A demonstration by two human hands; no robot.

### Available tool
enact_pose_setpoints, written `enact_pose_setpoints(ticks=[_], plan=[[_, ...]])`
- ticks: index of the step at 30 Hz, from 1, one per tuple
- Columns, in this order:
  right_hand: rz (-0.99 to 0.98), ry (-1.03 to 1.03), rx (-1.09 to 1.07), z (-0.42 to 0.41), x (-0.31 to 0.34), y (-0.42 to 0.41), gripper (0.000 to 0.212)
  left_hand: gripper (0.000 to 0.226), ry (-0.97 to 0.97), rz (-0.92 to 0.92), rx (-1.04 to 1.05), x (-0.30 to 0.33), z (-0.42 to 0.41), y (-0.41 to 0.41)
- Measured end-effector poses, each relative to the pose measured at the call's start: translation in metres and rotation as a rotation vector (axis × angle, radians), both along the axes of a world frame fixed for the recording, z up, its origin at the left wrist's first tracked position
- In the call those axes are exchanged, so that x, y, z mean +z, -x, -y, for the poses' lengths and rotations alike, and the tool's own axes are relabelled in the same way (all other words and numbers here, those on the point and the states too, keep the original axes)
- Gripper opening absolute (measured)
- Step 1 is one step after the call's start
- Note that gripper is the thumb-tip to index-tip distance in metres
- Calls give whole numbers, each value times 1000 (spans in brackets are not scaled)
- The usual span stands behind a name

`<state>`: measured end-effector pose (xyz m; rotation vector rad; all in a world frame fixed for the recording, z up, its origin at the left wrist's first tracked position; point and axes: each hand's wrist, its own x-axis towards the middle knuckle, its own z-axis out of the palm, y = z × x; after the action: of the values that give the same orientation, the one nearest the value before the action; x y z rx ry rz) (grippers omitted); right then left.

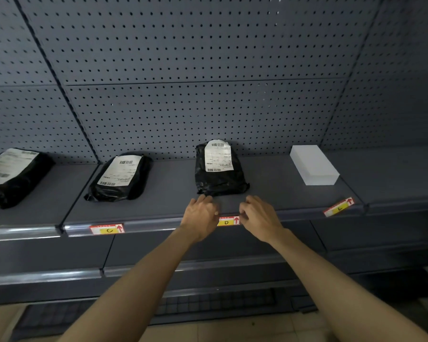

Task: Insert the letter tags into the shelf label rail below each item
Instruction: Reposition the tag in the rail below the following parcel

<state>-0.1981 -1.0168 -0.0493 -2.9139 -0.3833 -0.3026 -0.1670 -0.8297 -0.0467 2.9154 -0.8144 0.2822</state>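
Note:
A clear label rail (153, 227) runs along the front edge of the grey shelf. The D tag (228, 221) sits in the rail below the middle black parcel (219, 170). My left hand (200, 215) pinches the tag's left end and my right hand (257, 217) pinches its right end. The C tag (107, 229) is in the rail below another black parcel (120, 177). The E tag (339, 206) sits in the rail, tilted, below the white box (313, 165).
A third black parcel (13, 174) lies on the neighbouring shelf at far left. Pegboard (195, 95) backs the shelves. A lower shelf rail (45, 276) runs beneath, with tiled floor at the bottom.

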Motion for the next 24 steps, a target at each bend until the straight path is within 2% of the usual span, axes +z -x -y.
enact_pose_setpoints(ticks=[4,13,19,24], plan=[[43,-49,-33,27,22,5,17,28,91,-17,-5,22,19,-5],[66,0,-191,151,52,12,26,30,101,-9,-58,52,134,-10],[68,34,-190,257,54,19,27,34,73,-37,-39,50,232,-2],[30,20,-127,305,39,23,23,32,94,-72,10,33,291,17]])
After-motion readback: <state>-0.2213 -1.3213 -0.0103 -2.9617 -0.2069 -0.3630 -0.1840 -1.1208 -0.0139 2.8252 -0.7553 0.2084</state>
